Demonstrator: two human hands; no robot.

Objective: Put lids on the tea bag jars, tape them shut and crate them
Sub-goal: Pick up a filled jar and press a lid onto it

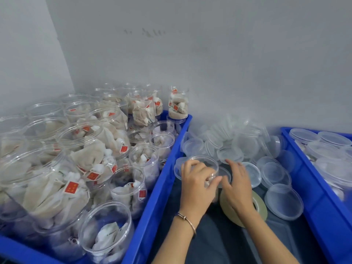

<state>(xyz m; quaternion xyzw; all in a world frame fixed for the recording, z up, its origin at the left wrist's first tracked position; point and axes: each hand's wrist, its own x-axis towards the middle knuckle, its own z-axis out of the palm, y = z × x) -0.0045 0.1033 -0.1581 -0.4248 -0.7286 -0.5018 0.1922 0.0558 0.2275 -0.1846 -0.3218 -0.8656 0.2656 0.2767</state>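
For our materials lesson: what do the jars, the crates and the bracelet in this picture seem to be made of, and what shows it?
Jars: probably clear, glossy plastic; the tea bags show through the thin walls.
Left crate and right crate: opaque blue moulded plastic with a smooth, slightly shiny rim.
Bracelet on the left wrist: likely metal, a thin rosy-gold band that glints.
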